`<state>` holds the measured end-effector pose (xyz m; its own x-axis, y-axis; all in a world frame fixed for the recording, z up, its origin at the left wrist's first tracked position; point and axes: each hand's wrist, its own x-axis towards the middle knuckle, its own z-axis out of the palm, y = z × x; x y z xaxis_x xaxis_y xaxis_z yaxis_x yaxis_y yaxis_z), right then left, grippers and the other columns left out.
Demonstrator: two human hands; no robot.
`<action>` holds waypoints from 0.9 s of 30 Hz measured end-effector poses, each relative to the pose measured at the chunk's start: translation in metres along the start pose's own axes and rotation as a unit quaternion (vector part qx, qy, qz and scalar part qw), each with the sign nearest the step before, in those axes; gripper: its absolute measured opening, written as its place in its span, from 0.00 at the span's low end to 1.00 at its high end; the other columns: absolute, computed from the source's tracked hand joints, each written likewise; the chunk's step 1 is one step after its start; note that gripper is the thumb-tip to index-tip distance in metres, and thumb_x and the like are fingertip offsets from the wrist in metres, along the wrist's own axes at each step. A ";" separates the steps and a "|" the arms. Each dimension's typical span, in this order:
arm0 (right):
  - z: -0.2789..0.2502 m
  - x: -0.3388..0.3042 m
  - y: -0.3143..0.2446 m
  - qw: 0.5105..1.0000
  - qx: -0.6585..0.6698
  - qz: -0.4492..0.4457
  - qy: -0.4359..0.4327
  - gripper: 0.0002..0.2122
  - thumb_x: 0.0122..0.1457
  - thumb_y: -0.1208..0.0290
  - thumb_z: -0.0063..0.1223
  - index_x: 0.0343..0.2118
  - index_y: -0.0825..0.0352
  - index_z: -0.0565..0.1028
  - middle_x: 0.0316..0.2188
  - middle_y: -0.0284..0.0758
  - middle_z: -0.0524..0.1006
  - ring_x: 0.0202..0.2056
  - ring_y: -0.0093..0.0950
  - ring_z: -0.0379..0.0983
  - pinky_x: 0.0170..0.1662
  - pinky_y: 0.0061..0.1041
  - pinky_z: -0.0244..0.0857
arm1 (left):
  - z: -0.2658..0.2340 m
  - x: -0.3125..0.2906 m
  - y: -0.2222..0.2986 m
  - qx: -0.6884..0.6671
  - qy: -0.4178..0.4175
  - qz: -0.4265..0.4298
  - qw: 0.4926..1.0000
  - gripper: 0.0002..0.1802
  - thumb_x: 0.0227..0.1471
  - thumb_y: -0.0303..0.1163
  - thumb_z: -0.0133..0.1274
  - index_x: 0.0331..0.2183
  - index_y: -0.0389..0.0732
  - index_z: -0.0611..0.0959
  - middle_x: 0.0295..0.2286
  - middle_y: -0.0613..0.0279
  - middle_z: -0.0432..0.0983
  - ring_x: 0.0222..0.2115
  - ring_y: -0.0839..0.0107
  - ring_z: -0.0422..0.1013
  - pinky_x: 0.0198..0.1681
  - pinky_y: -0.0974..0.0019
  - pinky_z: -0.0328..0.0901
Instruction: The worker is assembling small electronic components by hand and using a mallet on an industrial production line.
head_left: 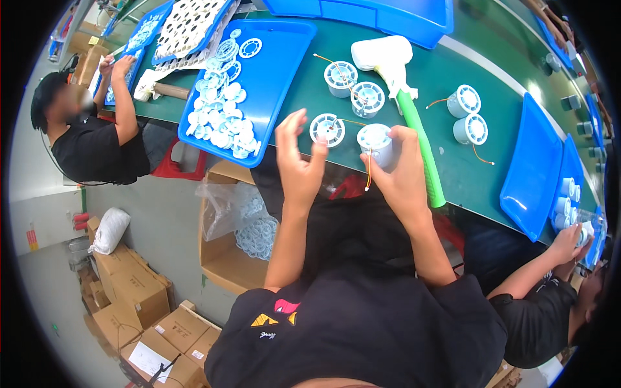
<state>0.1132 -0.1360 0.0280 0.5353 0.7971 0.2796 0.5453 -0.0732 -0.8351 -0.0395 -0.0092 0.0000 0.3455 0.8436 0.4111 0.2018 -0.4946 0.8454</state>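
Thumb and fingers of my right hand (402, 171) close around a white cylindrical housing (376, 143) at the table's near edge; a thin red-and-yellow wire with a small plug hangs from it. My left hand (301, 161) is raised with its fingers apart, holding nothing. Just beyond its thumb stands another white housing (327, 131) with a spoked round top. Two more, a rear housing (340, 79) and a wired housing (367, 100), stand touching behind. Beside my right hand lies a hammer (414, 123) with a bright green handle and a white-wrapped head.
A blue tray (288, 71) at left holds white discs and rings. Two white housings (470, 128) stand on the green table (475, 171) at right, near a blue tray (532, 168). Co-workers sit on both sides. An open carton (226, 265) is below left.
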 end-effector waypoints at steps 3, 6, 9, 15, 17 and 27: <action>0.007 0.000 0.002 0.998 -0.016 -0.035 0.048 0.24 0.52 0.76 0.73 0.47 0.70 0.68 0.50 0.51 0.73 0.50 0.51 0.71 0.53 0.43 0.68 | -0.011 -0.025 0.027 -0.041 0.034 -0.086 0.995 0.13 0.63 0.30 0.59 0.46 0.34 0.81 0.41 0.57 0.79 0.42 0.66 0.76 0.50 0.63 0.70; 0.009 -0.008 0.010 0.996 -0.056 -0.066 0.011 0.24 0.50 0.79 0.72 0.46 0.70 0.68 0.56 0.51 0.72 0.52 0.52 0.70 0.56 0.45 0.66 | -0.004 -0.032 0.057 -0.054 -0.121 -0.072 0.989 0.17 0.55 0.35 0.69 0.41 0.36 0.82 0.35 0.55 0.79 0.35 0.63 0.78 0.42 0.62 0.72; 0.006 -0.015 0.007 0.993 -0.069 -0.095 -0.013 0.26 0.49 0.82 0.69 0.50 0.69 0.68 0.58 0.49 0.73 0.53 0.51 0.70 0.55 0.45 0.67 | 0.012 -0.042 0.059 -0.049 -0.136 -0.085 0.986 0.15 0.56 0.31 0.68 0.40 0.36 0.81 0.35 0.54 0.78 0.32 0.61 0.78 0.36 0.61 0.73; -0.013 -0.017 0.008 0.991 -0.080 -0.071 -0.078 0.28 0.52 0.84 0.66 0.57 0.66 0.71 0.58 0.48 0.73 0.57 0.50 0.70 0.56 0.43 0.69 | 0.010 -0.042 0.038 -0.066 -0.179 -0.117 0.975 0.05 0.60 0.25 0.63 0.36 0.34 0.83 0.32 0.57 0.82 0.30 0.67 0.79 0.36 0.65 0.72; -0.013 -0.013 0.007 0.990 -0.109 -0.049 -0.074 0.26 0.53 0.84 0.66 0.56 0.66 0.73 0.58 0.47 0.73 0.58 0.50 0.70 0.58 0.43 0.69 | 0.010 -0.043 0.028 0.000 -0.161 -0.080 0.984 0.05 0.60 0.25 0.63 0.36 0.34 0.84 0.32 0.56 0.82 0.28 0.66 0.79 0.34 0.65 0.71; -0.044 0.037 -0.024 0.982 -0.148 -0.107 -0.044 0.20 0.56 0.82 0.62 0.53 0.66 0.77 0.57 0.43 0.73 0.55 0.46 0.71 0.57 0.41 0.70 | -0.016 -0.030 0.038 0.035 -0.068 -0.085 0.993 0.14 0.58 0.30 0.65 0.44 0.35 0.84 0.41 0.52 0.79 0.40 0.57 0.77 0.44 0.57 0.72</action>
<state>0.1486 -0.1311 0.0793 0.3383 0.8605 0.3808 0.8099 -0.0602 -0.5835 -0.0570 -0.0501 0.0252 0.4213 0.8820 0.2111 0.3290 -0.3655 0.8707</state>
